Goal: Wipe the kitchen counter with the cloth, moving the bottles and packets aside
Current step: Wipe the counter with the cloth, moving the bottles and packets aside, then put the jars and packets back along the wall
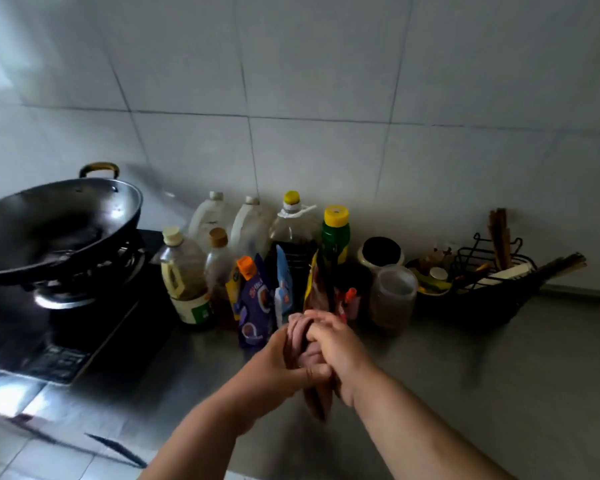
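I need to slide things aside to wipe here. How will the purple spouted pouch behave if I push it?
The purple pouch looks soft-sided, so it will probably buckle rather than slide. It stands tall on a narrow base among other packets, so it seems apt to tip. Lifting it is likely easier.

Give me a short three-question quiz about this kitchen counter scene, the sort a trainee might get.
1. True or false: the wok sits on the stove at the left side of the picture.
2. What colour is the cap of the green bottle? A) red B) yellow C) black
3. What do the left hand and the right hand hold between them?

Key
1. True.
2. B, yellow.
3. A pinkish cloth, gripped by both hands above the counter, just in front of the packets.
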The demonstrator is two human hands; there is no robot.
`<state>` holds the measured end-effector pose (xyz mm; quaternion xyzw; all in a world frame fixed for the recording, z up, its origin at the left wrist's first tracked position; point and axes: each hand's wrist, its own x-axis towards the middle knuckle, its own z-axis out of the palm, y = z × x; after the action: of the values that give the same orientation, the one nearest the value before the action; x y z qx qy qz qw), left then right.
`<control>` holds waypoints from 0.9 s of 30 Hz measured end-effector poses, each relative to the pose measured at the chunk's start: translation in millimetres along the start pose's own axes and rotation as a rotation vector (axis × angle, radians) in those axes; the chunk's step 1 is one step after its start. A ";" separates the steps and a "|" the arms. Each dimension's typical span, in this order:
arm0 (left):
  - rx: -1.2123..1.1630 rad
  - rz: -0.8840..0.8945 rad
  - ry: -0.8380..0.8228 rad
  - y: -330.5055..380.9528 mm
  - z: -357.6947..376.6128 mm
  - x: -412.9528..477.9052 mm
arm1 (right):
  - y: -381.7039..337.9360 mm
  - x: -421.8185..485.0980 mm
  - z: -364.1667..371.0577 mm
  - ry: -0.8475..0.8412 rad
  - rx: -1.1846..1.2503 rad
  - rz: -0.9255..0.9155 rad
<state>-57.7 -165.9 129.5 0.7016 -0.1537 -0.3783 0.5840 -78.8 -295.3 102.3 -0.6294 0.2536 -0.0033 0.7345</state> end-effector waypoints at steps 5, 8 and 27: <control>0.121 0.068 0.305 -5.2 -58.6 -4.7 | -21.6 14.4 61.1 -0.223 0.473 0.125; 0.102 0.051 0.408 -9.3 -89.2 -5.0 | -23.9 24.0 81.4 -0.315 0.408 0.132; -0.162 0.064 1.047 -62.4 -295.7 -33.3 | 4.0 71.4 151.1 -0.173 -0.074 0.139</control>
<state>116.1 80.8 92.2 0.7441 0.1668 0.0301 0.6462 39.1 -178.2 84.2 -0.6349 0.2321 0.1114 0.7285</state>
